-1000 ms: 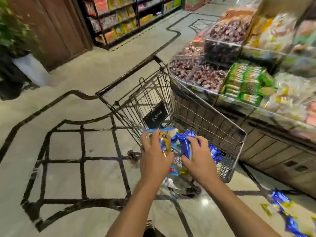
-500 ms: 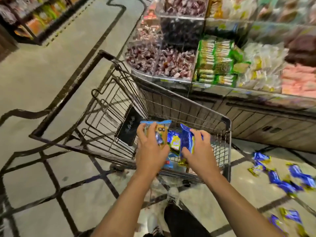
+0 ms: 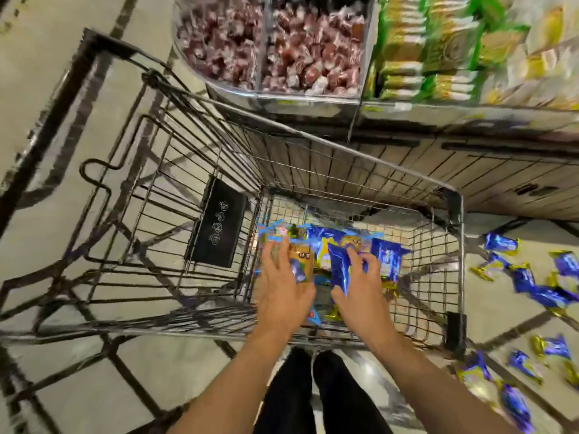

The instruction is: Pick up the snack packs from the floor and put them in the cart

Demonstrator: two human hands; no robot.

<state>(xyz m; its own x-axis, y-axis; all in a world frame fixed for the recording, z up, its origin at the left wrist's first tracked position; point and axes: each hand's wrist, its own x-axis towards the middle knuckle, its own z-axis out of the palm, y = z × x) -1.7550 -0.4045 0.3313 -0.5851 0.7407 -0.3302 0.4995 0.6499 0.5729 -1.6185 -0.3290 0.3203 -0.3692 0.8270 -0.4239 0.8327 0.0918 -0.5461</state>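
Both my hands reach down inside the wire shopping cart [image 3: 456, 211]. My left hand [image 3: 283, 286] grips an orange and light-blue snack pack [image 3: 302, 261]. My right hand [image 3: 360, 288] pinches a shiny blue snack pack [image 3: 340, 267] that stands upright. Beneath them more blue and yellow packs [image 3: 388, 256] lie on the cart's bottom. Several blue and gold snack packs [image 3: 532, 281] are scattered over the floor to the right of the cart, with others [image 3: 517, 405] nearer my feet.
A store counter with bins of red-wrapped sweets [image 3: 269, 48] and green packets [image 3: 429, 51] stands just behind the cart. The cart's folding seat bears a black plate [image 3: 217, 223]. My black-trousered legs [image 3: 313, 393] stand against the cart's near rim.
My view has tilted down and closer over the cart. Both hands, still holding their packs, have sunk lower into the basket.
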